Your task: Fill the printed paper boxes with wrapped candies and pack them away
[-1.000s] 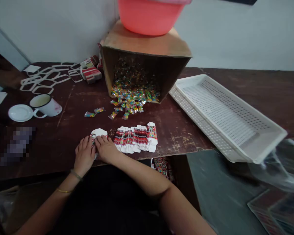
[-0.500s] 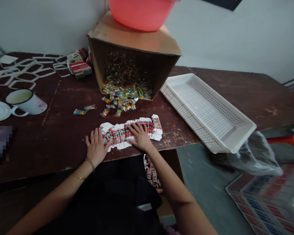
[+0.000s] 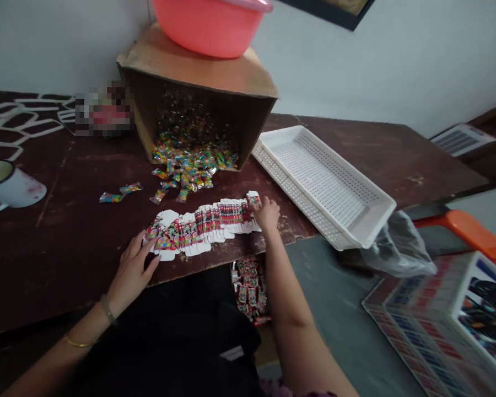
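Observation:
A long overlapping row of small flattened printed cartons [image 3: 209, 223], red and patterned with white flaps, lies along the table's front edge. My left hand [image 3: 132, 270] rests at the row's left end, fingers stretched out and thumb apart, touching the end cartons. At the opposite end, my right hand [image 3: 267, 214] is beside the last carton, its fingers apart and lightly bent with the tips at the carton's edge. Beyond the row, small wrapped candies [image 3: 192, 179] spill out of a cardboard box [image 3: 206, 74] lying on its side.
A pink basin [image 3: 209, 27] sits on the box. To the right, a white perforated tray [image 3: 326, 184] overhangs the table edge. An enamel mug [image 3: 14, 184] stands at left. Below the table are packed candy packets [image 3: 250, 289], a plastic crate [image 3: 430, 314] and an orange stool [image 3: 471, 231].
My right hand has moved from the top of the row to its right end. The row looks longer and more spread out. My left hand stays at its left end; the view has shifted right.

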`<control>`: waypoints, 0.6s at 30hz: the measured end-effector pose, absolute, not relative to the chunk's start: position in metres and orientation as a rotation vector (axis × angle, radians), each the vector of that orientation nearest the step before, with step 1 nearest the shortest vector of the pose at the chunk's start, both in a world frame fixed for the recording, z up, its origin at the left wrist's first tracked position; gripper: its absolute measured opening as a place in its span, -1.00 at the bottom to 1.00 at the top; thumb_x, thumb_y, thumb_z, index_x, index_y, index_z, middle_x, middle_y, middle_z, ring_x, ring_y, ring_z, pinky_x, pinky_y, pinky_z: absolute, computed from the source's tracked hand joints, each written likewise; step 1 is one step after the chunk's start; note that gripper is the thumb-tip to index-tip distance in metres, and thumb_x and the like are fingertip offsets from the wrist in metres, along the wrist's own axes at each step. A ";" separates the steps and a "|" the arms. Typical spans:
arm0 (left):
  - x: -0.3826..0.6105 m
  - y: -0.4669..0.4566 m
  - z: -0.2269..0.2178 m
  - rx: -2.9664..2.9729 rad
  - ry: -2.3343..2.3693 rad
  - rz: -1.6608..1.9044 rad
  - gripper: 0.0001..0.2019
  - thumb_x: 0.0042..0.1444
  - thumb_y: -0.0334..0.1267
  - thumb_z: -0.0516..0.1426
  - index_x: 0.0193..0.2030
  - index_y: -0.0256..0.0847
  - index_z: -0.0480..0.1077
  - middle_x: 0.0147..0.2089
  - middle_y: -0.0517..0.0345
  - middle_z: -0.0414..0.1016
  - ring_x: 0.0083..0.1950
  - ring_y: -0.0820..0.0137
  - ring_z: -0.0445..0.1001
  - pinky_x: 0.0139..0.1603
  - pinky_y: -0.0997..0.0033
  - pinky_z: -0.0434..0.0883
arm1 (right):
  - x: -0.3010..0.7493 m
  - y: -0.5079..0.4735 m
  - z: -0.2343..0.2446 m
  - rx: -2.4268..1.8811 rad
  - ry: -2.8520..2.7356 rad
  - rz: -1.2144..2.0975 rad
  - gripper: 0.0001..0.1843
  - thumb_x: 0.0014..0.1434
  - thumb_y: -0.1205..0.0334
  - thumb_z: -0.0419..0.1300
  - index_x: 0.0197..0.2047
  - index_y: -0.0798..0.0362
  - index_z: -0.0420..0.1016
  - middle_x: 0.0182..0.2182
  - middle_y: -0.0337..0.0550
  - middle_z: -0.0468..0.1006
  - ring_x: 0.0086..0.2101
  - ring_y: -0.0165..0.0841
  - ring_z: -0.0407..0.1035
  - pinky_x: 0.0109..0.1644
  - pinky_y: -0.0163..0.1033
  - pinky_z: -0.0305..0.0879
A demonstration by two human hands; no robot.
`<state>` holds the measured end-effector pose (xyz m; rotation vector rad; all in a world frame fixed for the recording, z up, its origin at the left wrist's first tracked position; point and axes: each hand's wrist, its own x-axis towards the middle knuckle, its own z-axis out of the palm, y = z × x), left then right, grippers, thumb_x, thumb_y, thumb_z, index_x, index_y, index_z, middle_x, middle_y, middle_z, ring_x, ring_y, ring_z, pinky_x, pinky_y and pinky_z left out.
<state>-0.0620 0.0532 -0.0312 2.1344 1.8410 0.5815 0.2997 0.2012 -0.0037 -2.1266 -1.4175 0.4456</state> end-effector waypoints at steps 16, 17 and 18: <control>0.021 0.071 0.009 1.342 1.142 0.845 -0.46 0.14 -0.05 0.14 0.25 -0.13 0.29 0.28 -0.08 0.38 0.25 0.08 0.37 0.24 -0.01 0.32 | 0.249 0.110 0.001 -1.692 -1.377 0.791 -0.69 0.19 0.06 0.11 -0.25 0.10 0.56 -0.36 -0.10 0.59 -0.35 -0.31 0.45 -0.23 -0.23 0.38; 0.022 0.070 0.008 1.136 1.079 0.835 -0.45 0.12 -0.04 0.15 0.23 -0.18 0.31 0.20 -0.11 0.47 0.15 0.06 0.46 0.16 0.01 0.39 | 0.227 0.094 0.002 -1.606 -1.453 0.873 -0.74 0.16 0.05 0.17 -0.26 0.05 0.57 -0.37 -0.15 0.59 -0.35 -0.32 0.45 -0.22 -0.23 0.39; 0.022 0.069 0.008 0.956 1.026 0.815 -0.48 0.10 -0.05 0.17 0.18 -0.22 0.36 0.10 -0.13 0.55 0.06 0.06 0.53 0.08 0.03 0.44 | 0.209 0.081 0.003 -1.466 -1.547 0.915 -0.74 0.20 0.08 0.15 -0.17 0.03 0.55 -0.29 -0.13 0.59 -0.30 -0.31 0.44 -0.15 -0.20 0.38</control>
